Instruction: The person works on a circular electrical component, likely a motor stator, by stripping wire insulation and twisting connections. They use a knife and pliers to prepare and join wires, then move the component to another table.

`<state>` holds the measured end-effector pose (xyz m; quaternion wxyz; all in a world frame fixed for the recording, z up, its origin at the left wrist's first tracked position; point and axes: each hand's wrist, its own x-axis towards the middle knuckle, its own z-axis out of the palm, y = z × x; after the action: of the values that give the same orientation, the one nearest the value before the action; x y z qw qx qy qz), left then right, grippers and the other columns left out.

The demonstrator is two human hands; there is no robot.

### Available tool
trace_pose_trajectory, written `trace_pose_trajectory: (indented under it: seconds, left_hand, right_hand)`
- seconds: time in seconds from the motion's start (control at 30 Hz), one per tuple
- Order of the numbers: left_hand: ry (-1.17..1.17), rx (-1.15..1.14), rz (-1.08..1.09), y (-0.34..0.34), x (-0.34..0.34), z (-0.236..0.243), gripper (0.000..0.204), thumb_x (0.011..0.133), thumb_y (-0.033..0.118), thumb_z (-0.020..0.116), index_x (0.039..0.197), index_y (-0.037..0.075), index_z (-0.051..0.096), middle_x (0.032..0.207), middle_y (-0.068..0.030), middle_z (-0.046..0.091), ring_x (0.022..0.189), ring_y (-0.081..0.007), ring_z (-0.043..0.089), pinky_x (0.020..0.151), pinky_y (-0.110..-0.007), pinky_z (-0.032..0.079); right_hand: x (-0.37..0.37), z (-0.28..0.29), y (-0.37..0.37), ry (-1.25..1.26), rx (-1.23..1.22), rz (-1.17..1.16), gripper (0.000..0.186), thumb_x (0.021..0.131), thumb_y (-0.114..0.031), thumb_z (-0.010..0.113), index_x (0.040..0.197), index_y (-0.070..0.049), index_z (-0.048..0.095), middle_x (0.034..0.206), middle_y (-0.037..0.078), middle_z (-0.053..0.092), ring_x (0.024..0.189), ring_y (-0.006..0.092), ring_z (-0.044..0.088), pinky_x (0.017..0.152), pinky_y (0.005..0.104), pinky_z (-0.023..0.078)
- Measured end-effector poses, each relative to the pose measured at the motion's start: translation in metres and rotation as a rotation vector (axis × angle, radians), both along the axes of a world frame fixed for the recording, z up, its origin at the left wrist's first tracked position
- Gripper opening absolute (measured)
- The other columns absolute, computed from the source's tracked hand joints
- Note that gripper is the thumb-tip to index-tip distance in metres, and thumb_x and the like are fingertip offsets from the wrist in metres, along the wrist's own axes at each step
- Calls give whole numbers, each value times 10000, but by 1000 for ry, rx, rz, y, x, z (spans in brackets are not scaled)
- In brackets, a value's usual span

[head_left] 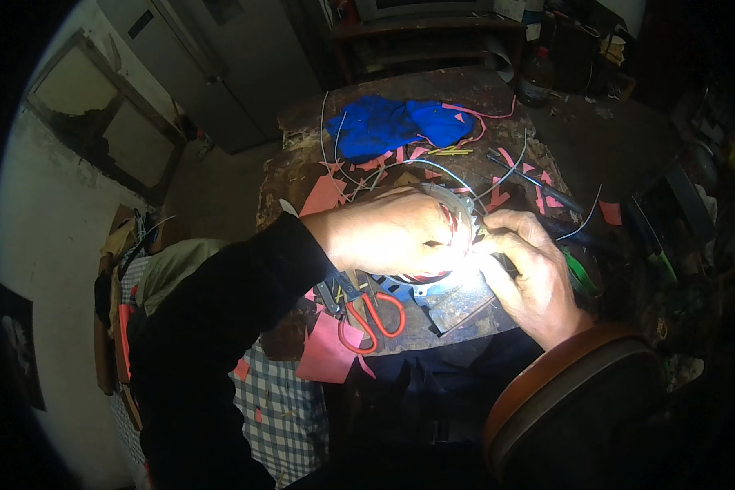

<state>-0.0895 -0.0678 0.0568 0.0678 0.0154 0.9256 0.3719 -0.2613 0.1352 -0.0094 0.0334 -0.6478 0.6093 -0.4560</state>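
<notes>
At the middle of the worktable is a round metal motor stator [468, 214] with toothed slots and reddish wire inside its ring. My left hand [388, 233] lies over its left side, fingers curled round the ring and into its opening. From the right, my right hand [539, 273] reaches its rim with thumb and fingertips drawn together. Strong glare at those fingertips hides what they pinch. A worn metal block [459, 309] sits just below the stator. Scissors with red handles [376, 322] lie nearer me, beside a pink paper sheet [328, 351].
Blue cloth [371, 126] is bunched at the table's far side. Pink scraps [322, 194] and thin curved wires [420, 161] surround the stator. A dark rod-shaped tool [557, 193] lies to the right. Beyond the far right corner stands a dark bottle [536, 77].
</notes>
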Motion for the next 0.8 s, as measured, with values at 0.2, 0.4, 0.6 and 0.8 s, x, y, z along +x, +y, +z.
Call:
trace_pose_trajectory:
  seconds: [0.2,0.4,0.6,0.8]
  left_hand:
    - [-202,46,34,-8,2,8,339,1133,266,677,1020,-45,748,819,-146,678,747,-224,643,747,-422,532]
    - [-240,36,58,-18,4,-2,344,1146,275,645,1079,-45,751,836,-146,701,749,-221,650,747,-418,537]
    - [-179,8,87,-25,2,-16,416,1172,327,599,1073,-42,761,875,-138,744,802,-225,696,803,-403,564]
    - [-266,-14,76,-28,0,-16,425,1174,333,589,1081,-41,768,906,-127,749,833,-216,692,818,-397,568]
  right_hand:
    - [10,-5,-21,-74,-47,116,207,910,-29,823,1112,-9,779,1302,181,726,1191,382,737,1010,453,607]
    - [21,-6,-29,-5,7,132,164,906,-90,846,1032,-43,753,1268,159,733,1156,375,705,957,472,579]
    - [21,-13,-40,29,-88,128,151,922,-125,843,984,-42,733,1221,167,745,1094,392,712,928,484,578]
    - [22,-12,-43,-45,-37,119,136,894,-97,835,948,-29,730,1149,163,758,1045,381,723,913,469,583]
